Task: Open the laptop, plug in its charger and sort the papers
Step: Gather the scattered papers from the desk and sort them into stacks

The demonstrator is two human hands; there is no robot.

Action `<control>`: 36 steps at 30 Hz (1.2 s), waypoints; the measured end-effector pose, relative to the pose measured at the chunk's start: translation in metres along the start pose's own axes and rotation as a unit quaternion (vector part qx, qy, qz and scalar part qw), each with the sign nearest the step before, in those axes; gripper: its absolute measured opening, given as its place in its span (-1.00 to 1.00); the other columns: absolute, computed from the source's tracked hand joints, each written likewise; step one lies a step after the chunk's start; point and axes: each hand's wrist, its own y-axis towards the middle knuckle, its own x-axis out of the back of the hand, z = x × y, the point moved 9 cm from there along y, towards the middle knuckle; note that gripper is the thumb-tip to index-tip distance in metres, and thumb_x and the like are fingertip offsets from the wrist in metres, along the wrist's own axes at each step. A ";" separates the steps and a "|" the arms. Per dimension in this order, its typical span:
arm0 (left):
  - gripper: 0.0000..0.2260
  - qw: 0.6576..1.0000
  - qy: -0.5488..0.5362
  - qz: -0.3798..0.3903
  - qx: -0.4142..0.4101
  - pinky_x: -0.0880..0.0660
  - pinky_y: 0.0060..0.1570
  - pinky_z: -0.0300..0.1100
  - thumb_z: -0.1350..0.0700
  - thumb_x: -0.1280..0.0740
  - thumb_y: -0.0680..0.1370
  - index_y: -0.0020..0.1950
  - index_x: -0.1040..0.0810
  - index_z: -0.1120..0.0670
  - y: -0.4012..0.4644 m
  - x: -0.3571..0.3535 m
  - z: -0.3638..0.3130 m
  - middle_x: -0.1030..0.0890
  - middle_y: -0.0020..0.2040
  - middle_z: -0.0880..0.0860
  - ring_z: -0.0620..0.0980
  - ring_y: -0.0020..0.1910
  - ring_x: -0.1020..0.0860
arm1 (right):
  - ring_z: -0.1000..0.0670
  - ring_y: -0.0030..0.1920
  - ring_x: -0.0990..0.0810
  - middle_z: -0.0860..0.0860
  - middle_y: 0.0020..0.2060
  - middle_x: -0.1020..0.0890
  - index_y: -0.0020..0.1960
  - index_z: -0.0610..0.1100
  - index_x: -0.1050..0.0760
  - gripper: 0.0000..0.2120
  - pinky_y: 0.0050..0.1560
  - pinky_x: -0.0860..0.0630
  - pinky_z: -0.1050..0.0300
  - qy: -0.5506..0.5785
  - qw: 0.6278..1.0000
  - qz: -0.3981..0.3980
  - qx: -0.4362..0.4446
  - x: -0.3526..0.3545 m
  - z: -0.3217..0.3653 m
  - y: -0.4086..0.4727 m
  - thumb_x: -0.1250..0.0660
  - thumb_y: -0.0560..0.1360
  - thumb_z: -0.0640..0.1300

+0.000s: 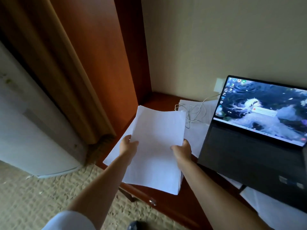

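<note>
Laptop [259, 130] open already, screen lit, on the worktop [167, 206] at right. White cable [196, 112] looped behind it, running toward a wall socket [219, 84]; whether plugged into the laptop cannot be told. Sorting under way, by the look of it: stack [157, 146] held just above the worktop, left hand [128, 146] gripping its left edge, right hand [182, 149] its right edge, thumbs on top. Loose sheets [116, 153] left beneath and beside the laptop, still to be gathered.
</note>
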 end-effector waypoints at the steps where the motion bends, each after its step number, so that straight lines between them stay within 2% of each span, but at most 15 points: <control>1: -0.70 1.000 0.005 0.009 -0.003 -0.47 -0.32 -0.23 0.24 -0.31 0.50 0.23 -0.53 0.15 0.014 0.005 0.001 -0.61 0.04 0.13 0.09 -0.12 -0.58 | -0.07 -0.07 -0.56 -0.08 0.04 -0.61 0.19 -0.17 -0.46 -0.63 -0.15 -0.43 0.19 0.002 1.000 -0.017 -0.004 -0.011 -0.002 0.002 -0.27 0.41 -0.39; 4: -0.71 0.999 0.021 0.043 -0.008 -0.48 -0.37 -0.26 0.24 -0.34 0.49 0.21 -0.54 0.16 0.053 0.016 0.008 -0.60 -0.04 0.11 0.05 -0.22 -0.56 | -0.13 0.05 -0.61 -0.12 0.10 -0.61 0.24 -0.21 -0.46 -0.59 -0.10 -0.52 0.17 0.006 0.998 -0.064 -0.020 -0.044 -0.009 0.009 -0.26 0.41 -0.41; 8: -0.74 0.994 0.058 0.089 -0.031 -0.49 -0.34 -0.25 0.28 -0.26 0.51 0.17 -0.59 0.18 0.095 0.023 0.015 -0.60 -0.12 0.08 0.01 -0.26 -0.54 | -0.19 0.04 -0.60 -0.16 0.06 -0.61 0.16 -0.22 -0.47 -0.64 -0.10 -0.52 0.11 -0.042 0.992 -0.117 -0.023 -0.075 -0.015 0.012 -0.20 0.38 -0.39; 11: -0.73 0.991 0.074 0.105 -0.037 -0.55 -0.22 -0.15 0.33 -0.24 0.49 0.12 -0.62 0.17 0.117 0.025 0.020 -0.58 -0.19 0.07 0.01 -0.30 -0.51 | -0.18 0.13 -0.56 -0.14 0.14 -0.57 0.27 -0.20 -0.43 -0.57 0.06 -0.55 0.02 -0.056 0.989 -0.130 -0.035 -0.091 -0.023 0.011 -0.15 0.42 -0.39; 14: -0.71 0.989 0.076 0.118 -0.039 -0.56 -0.25 -0.17 0.33 -0.25 0.47 0.12 -0.62 0.14 0.135 0.020 0.025 -0.60 -0.17 0.07 0.02 -0.28 -0.54 | -0.18 0.16 -0.55 -0.13 0.16 -0.57 0.32 -0.18 -0.40 -0.53 0.08 -0.54 0.03 -0.061 0.989 -0.127 -0.033 -0.103 -0.028 0.020 -0.11 0.43 -0.41; 15: -0.70 0.988 0.083 0.120 -0.041 -0.59 -0.21 -0.13 0.32 -0.25 0.46 0.12 -0.62 0.12 0.140 0.017 0.027 -0.61 -0.15 0.07 0.05 -0.25 -0.56 | -0.19 0.17 -0.55 -0.13 0.18 -0.56 0.34 -0.18 -0.38 -0.51 0.09 -0.54 0.04 -0.065 0.989 -0.126 -0.032 -0.106 -0.031 0.024 -0.10 0.43 -0.41; 18: -0.65 0.986 0.114 0.121 -0.025 -0.61 -0.08 -0.03 0.29 -0.23 0.43 0.16 -0.59 0.07 0.151 0.009 0.042 -0.65 -0.04 0.09 0.11 -0.12 -0.59 | -0.19 0.26 -0.49 -0.14 0.27 -0.50 0.42 -0.14 -0.29 -0.44 0.21 -0.51 -0.12 -0.110 0.987 -0.113 -0.030 -0.113 -0.040 0.036 -0.11 0.43 -0.39; 20: -0.59 0.981 0.149 0.126 -0.019 -0.57 0.00 -0.04 0.31 -0.22 0.41 0.23 -0.54 0.07 0.153 0.003 0.052 -0.62 0.06 0.11 0.13 -0.02 -0.57 | -0.20 0.22 -0.51 -0.16 0.21 -0.52 0.39 -0.16 -0.32 -0.44 0.16 -0.53 -0.11 -0.153 0.981 -0.122 -0.018 -0.112 -0.045 0.042 -0.16 0.40 -0.40; 24: -0.49 0.964 0.238 0.113 -0.044 -0.42 0.25 0.08 0.35 -0.19 0.39 0.34 -0.43 0.10 0.153 -0.005 0.060 -0.50 0.21 0.18 0.20 0.19 -0.44 | -0.18 0.12 -0.52 -0.18 0.10 -0.48 0.36 -0.21 -0.35 -0.46 0.11 -0.54 -0.02 -0.222 0.962 -0.156 0.038 -0.108 -0.039 0.038 -0.20 0.40 -0.46; 26: -0.47 0.951 0.286 0.110 -0.041 -0.33 0.32 0.06 0.30 -0.22 0.43 0.42 -0.34 0.09 0.149 -0.007 0.060 -0.40 0.31 0.19 0.21 0.28 -0.34 | -0.16 0.12 -0.49 -0.18 0.13 -0.46 0.41 -0.19 -0.31 -0.44 0.09 -0.52 0.02 -0.282 0.942 -0.170 0.060 -0.108 -0.034 0.033 -0.23 0.43 -0.43; 28: -0.41 0.938 0.324 0.113 -0.050 -0.32 0.31 0.05 0.24 -0.26 0.46 0.49 -0.22 0.04 0.144 -0.008 0.058 -0.30 0.39 0.16 0.20 0.35 -0.26 | -0.18 0.12 -0.48 -0.17 0.15 -0.48 0.39 -0.16 -0.35 -0.47 0.02 -0.50 0.02 -0.366 0.909 -0.187 0.071 -0.105 -0.028 0.026 -0.27 0.43 -0.35; 30: -0.37 0.928 0.348 0.107 -0.077 -0.34 0.29 0.05 0.23 -0.27 0.45 0.50 -0.18 0.00 0.139 -0.009 0.054 -0.24 0.42 0.13 0.18 0.38 -0.21 | -0.17 0.15 -0.45 -0.15 0.18 -0.48 0.34 -0.13 -0.40 -0.53 0.02 -0.47 0.04 -0.409 0.892 -0.184 0.063 -0.102 -0.023 0.024 -0.30 0.44 -0.28; 33: -0.45 0.905 0.372 0.097 -0.183 -0.25 0.36 0.04 0.26 -0.30 0.41 0.40 -0.37 -0.01 0.130 -0.016 0.041 -0.29 0.41 0.11 0.15 0.39 -0.21 | -0.11 0.23 -0.43 -0.10 0.23 -0.46 0.33 -0.13 -0.43 -0.60 0.14 -0.46 0.13 -0.397 0.907 -0.135 0.049 -0.101 -0.028 0.026 -0.33 0.49 -0.18; 36: -0.57 0.875 0.363 0.132 -0.292 -0.28 0.35 -0.04 0.27 -0.33 0.44 0.29 -0.52 0.03 0.108 -0.036 0.028 -0.39 0.38 0.07 0.09 0.39 -0.27 | -0.07 0.24 -0.46 -0.07 0.24 -0.47 0.31 -0.14 -0.45 -0.62 0.20 -0.48 0.15 -0.345 0.929 -0.120 0.053 -0.094 -0.033 0.016 -0.35 0.50 -0.17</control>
